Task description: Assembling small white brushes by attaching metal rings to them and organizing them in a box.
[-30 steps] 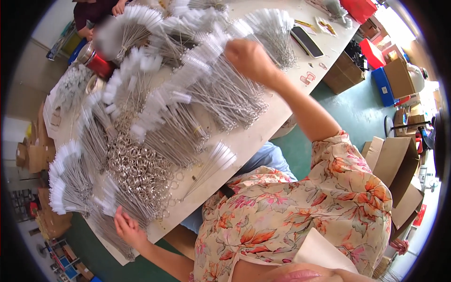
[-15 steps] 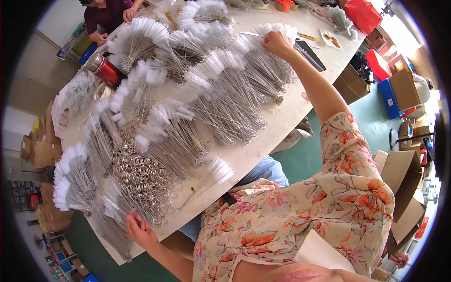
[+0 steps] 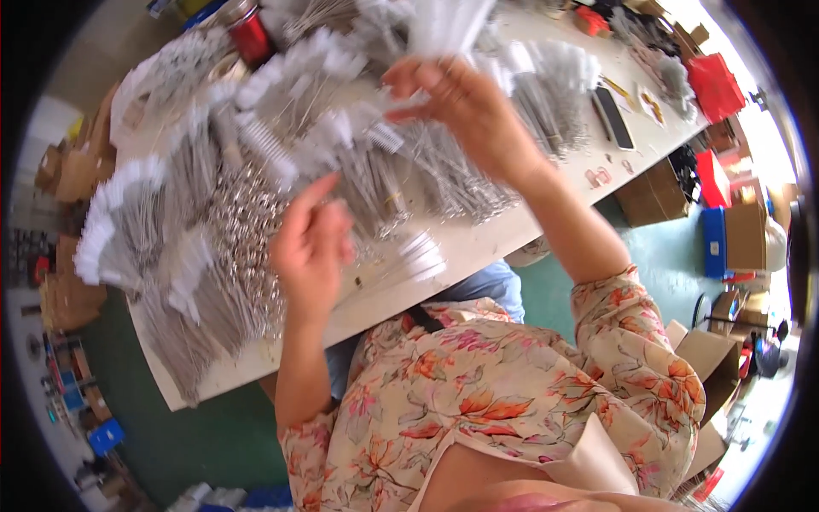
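My right hand (image 3: 469,111) is held above the wire brushes in the middle of the table, thumb and fingers apart. It is blurred, and no held thing shows clearly. Directly beyond its fingers is a bright fan of white brush heads (image 3: 448,27); I cannot tell whether it touches them. My left hand (image 3: 314,243) hovers beside the pile of metal rings (image 3: 243,226), forefinger stretched out and other fingers loosely bent, with nothing visible in it. A small group of brushes with white heads (image 3: 421,256) lies near the table's front edge.
Bundles of wire brushes (image 3: 136,213) cover much of the pale table (image 3: 503,230). A red cup (image 3: 247,34) stands at the back left. A phone (image 3: 612,119) lies at the right, near a red bag (image 3: 715,87). Cardboard boxes (image 3: 653,189) stand beyond the right edge.
My right hand has left the brushes at the far right and come nearer and leftward. My left hand has risen from the front left edge toward the middle. The view has shifted too.
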### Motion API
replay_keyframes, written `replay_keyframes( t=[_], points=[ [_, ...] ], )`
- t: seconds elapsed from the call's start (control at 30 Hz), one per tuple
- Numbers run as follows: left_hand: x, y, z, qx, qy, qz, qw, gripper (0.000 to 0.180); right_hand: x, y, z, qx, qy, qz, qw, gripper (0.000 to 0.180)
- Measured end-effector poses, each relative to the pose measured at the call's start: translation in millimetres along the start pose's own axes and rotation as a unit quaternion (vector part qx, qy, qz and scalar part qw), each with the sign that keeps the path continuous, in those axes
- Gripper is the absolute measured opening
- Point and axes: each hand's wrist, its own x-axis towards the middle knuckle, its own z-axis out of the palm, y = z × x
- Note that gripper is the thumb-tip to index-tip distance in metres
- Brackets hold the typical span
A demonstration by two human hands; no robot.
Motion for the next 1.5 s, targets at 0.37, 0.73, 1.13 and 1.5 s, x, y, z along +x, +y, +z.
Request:
replay_keyframes(
  t=[0.37, 0.73, 1.13, 1.5],
  points=[
    [-18.2, -25.6, -13.2, 0.110, 0.132, 0.283, 0.944, 0.014, -49.2, 51.2, 67.9, 0.024, -0.021, 0.216, 0.976, 0.034],
    [-28.1, -17.7, -65.2, 0.159, 0.076, 0.250, 0.952, 0.080, -47.8, 37.3, 67.9, 0.320, -0.104, 0.339, 0.878, 0.020],
    [-39.0, -13.8, -68.8, 0.073, -0.105, 0.154, 0.980, 0.021, -53.8, 17.4, 85.4, -0.027, -0.284, 0.255, 0.924, 0.015],
    [-92.7, -44.2, -76.7, 0.195, 0.015, -0.065, 0.979, 0.025, -135.5, 9.4, -41.8, -0.618, -0.219, 0.272, 0.704, 0.013]
  ],
)
